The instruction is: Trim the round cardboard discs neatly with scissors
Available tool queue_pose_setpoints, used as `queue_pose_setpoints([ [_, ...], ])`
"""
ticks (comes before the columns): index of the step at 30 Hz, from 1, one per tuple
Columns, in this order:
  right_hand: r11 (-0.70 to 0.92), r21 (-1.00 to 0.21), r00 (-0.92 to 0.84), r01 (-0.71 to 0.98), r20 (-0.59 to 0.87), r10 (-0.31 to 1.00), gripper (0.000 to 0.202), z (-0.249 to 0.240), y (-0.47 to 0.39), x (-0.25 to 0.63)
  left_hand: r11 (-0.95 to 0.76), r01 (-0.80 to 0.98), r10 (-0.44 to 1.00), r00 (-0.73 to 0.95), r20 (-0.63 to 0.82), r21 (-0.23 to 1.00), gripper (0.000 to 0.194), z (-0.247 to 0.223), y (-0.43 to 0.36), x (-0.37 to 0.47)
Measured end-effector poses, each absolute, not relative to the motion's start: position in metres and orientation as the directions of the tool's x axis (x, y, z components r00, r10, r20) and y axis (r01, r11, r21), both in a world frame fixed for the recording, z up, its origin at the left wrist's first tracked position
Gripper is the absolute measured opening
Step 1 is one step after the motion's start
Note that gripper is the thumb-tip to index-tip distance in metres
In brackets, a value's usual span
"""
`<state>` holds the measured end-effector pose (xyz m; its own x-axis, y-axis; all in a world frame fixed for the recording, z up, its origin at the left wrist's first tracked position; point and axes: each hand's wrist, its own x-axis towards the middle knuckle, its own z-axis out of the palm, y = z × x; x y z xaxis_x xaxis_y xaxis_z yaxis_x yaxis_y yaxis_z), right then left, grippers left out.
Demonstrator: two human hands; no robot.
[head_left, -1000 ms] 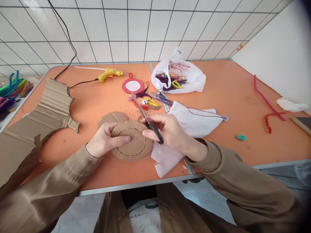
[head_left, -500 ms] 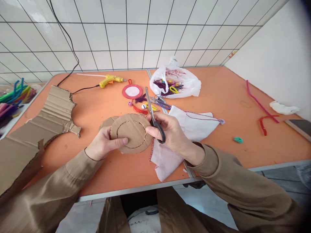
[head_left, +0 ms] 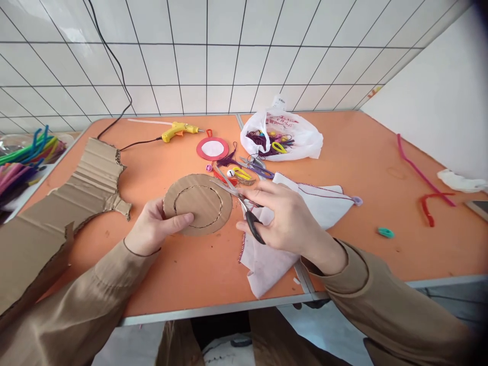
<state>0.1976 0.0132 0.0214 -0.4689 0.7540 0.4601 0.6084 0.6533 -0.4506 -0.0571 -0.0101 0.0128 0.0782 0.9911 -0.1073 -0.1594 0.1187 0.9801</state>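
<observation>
My left hand [head_left: 156, 226] grips a round cardboard disc [head_left: 202, 201] by its left edge, thumb on top. A smaller circle is scored into the disc in a dark, perforated-looking line. In my right hand [head_left: 284, 218] is a pair of black-handled scissors [head_left: 249, 216], its blades spread at the disc's upper right edge. Beneath my right hand lies a white cloth [head_left: 267, 264] with dark red stitched edging. Just beyond the disc are a white bell [head_left: 231, 173], a yellow clip [head_left: 243, 175] and a purple tassel [head_left: 229, 160].
A large torn cardboard sheet [head_left: 46, 218] covers the left side. Further back are a yellow glue gun [head_left: 179, 130], a pink-rimmed round piece [head_left: 212, 148] and a white plastic bag [head_left: 305, 137]. Pipe cleaners [head_left: 423, 170] and a teal clip [head_left: 386, 233] lie on the right.
My right hand has drawn back from the disc, and the scissors have gone from upright and closed to spread blades at its edge. The second cardboard piece behind the disc no longer shows.
</observation>
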Motion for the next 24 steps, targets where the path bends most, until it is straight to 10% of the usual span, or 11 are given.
queue_pose_setpoints([
  [12,0.720,-0.278,-0.546,0.636,0.497,0.675,0.041,0.0239,0.0131,0.1998,0.194,-0.112,0.976,0.122,-0.180,0.975,0.031,0.0091,-0.0057,-0.0615],
  [24,0.690,-0.470,-0.549,0.551,0.419,0.723,0.028,0.0249,0.0132,0.2027,0.229,-0.089,0.965,0.153,-0.214,0.969,0.031,0.0110,-0.0053,-0.0639],
])
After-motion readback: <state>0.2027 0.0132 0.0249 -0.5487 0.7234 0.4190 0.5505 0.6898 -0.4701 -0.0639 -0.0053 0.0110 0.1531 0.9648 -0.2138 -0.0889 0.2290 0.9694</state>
